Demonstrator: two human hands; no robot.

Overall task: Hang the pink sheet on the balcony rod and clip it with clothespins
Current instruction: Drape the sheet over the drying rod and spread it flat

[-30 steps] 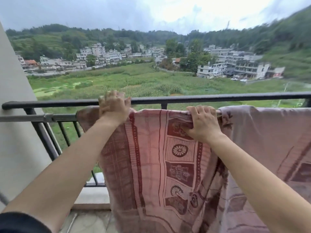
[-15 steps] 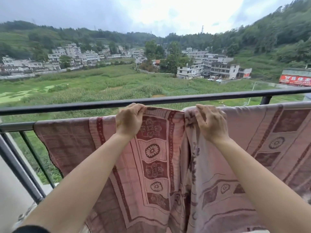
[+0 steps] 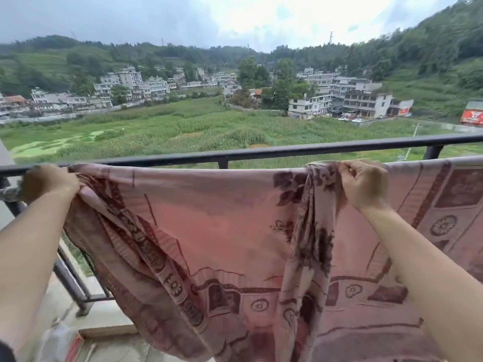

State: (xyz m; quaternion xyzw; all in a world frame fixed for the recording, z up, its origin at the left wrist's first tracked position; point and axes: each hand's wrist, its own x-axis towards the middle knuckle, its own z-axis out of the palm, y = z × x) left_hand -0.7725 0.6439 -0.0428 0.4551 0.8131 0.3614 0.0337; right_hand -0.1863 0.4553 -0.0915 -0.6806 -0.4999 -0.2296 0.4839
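Beyond the balcony lies a green field with pale village houses and wooded hills under a grey sky. Across the near side runs the black railing point(image 3: 287, 152), and just below its top bar the pink sheet point(image 3: 222, 218) hangs draped over the rod point(image 3: 7, 192), of which only a short grey stub shows at the left edge. The left hand point(image 3: 48, 182) is closed around the sheet's left end at that stub. The right hand point(image 3: 364, 182) is closed on a bunched fold of the top edge further along, and the cloth past it lies flatter toward the right edge. Between the hands the upper edge sags a little, and the left portion hangs twisted. No clothespins are in view. My reading is that spreading is unfinished: with nothing clipped, a gust or an uneven tug could slide the sheet off the rod, and the gathered fold would dry poorly if left.
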